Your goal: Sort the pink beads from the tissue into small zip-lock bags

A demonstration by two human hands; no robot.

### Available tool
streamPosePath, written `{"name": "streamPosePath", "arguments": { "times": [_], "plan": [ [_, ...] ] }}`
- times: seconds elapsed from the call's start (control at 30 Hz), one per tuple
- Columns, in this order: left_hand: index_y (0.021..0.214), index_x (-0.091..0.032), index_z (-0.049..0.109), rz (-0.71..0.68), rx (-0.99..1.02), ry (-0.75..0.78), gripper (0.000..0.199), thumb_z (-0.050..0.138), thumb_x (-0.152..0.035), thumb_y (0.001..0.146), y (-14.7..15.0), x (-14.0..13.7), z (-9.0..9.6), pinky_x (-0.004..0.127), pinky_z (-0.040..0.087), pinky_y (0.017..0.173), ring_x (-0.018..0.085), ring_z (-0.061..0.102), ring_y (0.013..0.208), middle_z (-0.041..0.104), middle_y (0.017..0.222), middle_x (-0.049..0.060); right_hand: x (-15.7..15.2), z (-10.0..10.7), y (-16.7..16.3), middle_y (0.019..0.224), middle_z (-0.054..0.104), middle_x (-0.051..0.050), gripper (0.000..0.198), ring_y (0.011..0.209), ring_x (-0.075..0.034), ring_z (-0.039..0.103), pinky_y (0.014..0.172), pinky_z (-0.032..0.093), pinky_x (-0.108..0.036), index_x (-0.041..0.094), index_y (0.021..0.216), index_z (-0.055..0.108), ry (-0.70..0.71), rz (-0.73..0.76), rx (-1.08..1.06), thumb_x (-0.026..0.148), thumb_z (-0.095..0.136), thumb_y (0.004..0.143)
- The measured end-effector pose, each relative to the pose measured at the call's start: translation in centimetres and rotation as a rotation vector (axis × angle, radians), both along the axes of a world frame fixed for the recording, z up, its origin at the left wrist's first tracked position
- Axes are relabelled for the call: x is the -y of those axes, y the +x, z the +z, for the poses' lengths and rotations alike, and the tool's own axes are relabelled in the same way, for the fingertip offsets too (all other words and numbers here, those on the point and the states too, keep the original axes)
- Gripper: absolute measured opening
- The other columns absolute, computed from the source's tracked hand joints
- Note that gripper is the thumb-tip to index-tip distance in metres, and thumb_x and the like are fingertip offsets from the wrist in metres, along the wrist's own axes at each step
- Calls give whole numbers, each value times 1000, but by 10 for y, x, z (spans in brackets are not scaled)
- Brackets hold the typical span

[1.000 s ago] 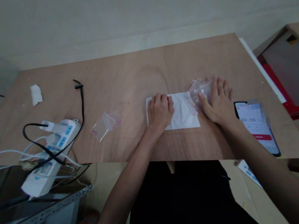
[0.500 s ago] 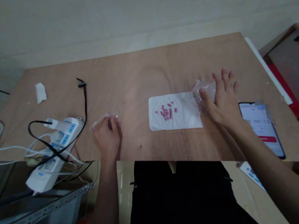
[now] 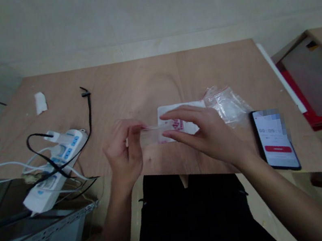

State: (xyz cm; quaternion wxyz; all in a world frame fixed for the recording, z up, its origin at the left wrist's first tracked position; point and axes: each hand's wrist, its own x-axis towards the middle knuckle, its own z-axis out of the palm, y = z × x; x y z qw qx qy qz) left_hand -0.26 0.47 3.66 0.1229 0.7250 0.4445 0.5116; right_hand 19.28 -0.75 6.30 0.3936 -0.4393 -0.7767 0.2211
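Clear bag [image 3: 150, 136] between the hands [image 3: 123, 150] [image 3: 207, 129] — pinched by the left.

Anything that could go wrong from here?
1. The small pink pieces look loose on the white sheet, and the right hand is close; a brush could scatter them.
2. The left hand pinches the clear bag at one end, so it might slip.

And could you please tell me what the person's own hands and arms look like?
The left hand and right hand are both ungloved, with no watch visible. The forearms are bare, no sleeve reaching the wrists. Black clothing shows between them.
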Motion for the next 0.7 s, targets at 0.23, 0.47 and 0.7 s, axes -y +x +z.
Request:
{"name": "streamPosePath", "arguments": {
  "times": [0.23, 0.47, 0.7],
  "plan": [
    [71, -19, 55, 220, 396, -232, 33, 59, -46, 89, 45, 19, 2, 24, 41, 60, 10, 49, 62, 52, 66, -3, 25, -13, -1, 95, 78, -6, 28, 84, -16, 73, 76, 58, -27, 20, 111, 74, 74, -178, -78, 12, 60, 89],
    [86, -19, 75, -219, 634, -812, 16, 71, -34, 81, 52, 28, 2, 22, 53, 75, 12, 67, 77, 74, 82, 2, 39, -33, 8, 101, 75, -10, 32, 89, -18, 71, 75, 60, -31, 18, 117, 70, 203, -239, 94, 11, 52, 91],
    [76, -19, 78, -255, 976, -1040, 18, 86, -29, 63, 54, 25, -9, 20, 56, 71, 10, 67, 67, 75, 77, 1, 43, -40, 8, 104, 70, -15, 27, 86, -19, 66, 68, 59, -32, 12, 111, 69, 245, -297, 109, 9, 53, 89]
  ]
}}
